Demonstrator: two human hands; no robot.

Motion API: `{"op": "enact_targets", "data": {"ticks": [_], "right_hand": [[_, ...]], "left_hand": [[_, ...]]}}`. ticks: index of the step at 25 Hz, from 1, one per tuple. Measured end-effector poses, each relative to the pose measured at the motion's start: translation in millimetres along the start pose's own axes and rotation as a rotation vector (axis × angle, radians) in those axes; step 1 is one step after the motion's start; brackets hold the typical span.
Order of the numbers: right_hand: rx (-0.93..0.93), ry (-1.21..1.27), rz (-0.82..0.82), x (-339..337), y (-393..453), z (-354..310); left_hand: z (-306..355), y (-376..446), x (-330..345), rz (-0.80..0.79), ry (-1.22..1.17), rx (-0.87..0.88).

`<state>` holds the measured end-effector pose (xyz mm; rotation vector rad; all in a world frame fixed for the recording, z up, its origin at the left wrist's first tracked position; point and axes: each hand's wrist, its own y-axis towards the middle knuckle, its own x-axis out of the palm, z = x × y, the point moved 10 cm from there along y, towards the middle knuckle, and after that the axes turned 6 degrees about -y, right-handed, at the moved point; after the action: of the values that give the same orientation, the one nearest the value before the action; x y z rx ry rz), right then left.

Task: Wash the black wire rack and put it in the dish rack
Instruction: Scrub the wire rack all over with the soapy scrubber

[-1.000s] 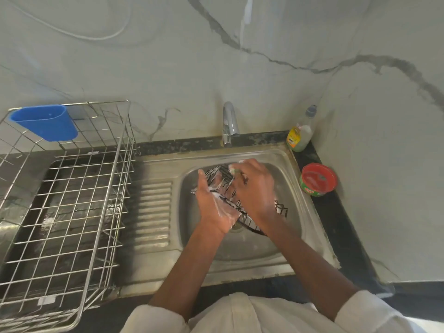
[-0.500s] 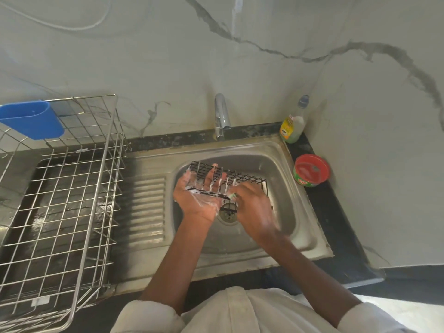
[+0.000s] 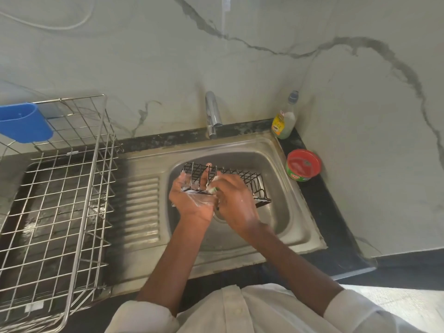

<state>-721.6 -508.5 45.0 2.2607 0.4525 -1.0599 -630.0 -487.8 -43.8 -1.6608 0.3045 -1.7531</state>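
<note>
— How far along is the wash?

— Mid-scrub, I'd judge. Nearest us, the left hand [image 3: 192,200] is covered in suds and cradles the near left end of the black wire rack [image 3: 240,179], its fingers poking up through the wires and curled round them. Just beside it, the right hand [image 3: 236,200] is clenched on a small green scrubber [image 3: 212,188], pressed against the rack's front edge.

— Any rinsing yet?

— No water seems to be running from the tap [image 3: 212,114] beyond the hands. So soaping is under way; rinsing and the move are left.

— Where does the rack sit?

— Held over the sink [image 3: 300,219], stretching from the left palm out past the right hand, its far end free.

— And its destination?

— The dish rack [image 3: 69,188] stands well to the left of the hands on the tabletop [image 3: 336,227], a blue cup [image 3: 24,122] hooked on its far corner. Beyond the right hand are a red soap tub [image 3: 303,164] and a bottle [image 3: 284,121].
</note>
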Motion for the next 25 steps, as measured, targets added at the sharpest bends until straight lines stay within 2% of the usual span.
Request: {"op": "enact_targets", "data": {"ticks": [4,5,7,9,10,13,18,19,22,25], "right_hand": [[0.301,-0.032,0.134,-29,37,47],[0.298,-0.032,0.141,-32,39,47],[0.17,-0.033,0.122,-28,27,32],[0.048,-0.043,0.039,-18,2,20],[0.054,-0.052,0.035,-21,3,25],[0.277,-0.08,0.155,-43,33,68],[0.044,-0.085,-0.022,-25,-18,27],[0.057,-0.067,-0.025,-28,-18,30],[0.275,-0.105,0.041,-34,23,67],[0.226,-0.147,0.059,-32,31,59]], "left_hand": [[-10,-10,1,-0.003,0.057,-0.041],[-10,-11,2,0.003,0.06,-0.043],[-7,-11,9,-0.011,0.052,-0.034],[-4,-9,10,-0.02,0.01,-0.028],[-3,-10,11,-0.034,0.013,-0.024],[-3,-15,8,-0.041,0.051,-0.031],[13,-17,2,-0.012,-0.051,0.024],[12,-15,0,-0.009,-0.029,0.016],[4,-13,-5,0.003,0.021,-0.026],[4,-15,-1,0.005,-0.023,-0.02]]}}
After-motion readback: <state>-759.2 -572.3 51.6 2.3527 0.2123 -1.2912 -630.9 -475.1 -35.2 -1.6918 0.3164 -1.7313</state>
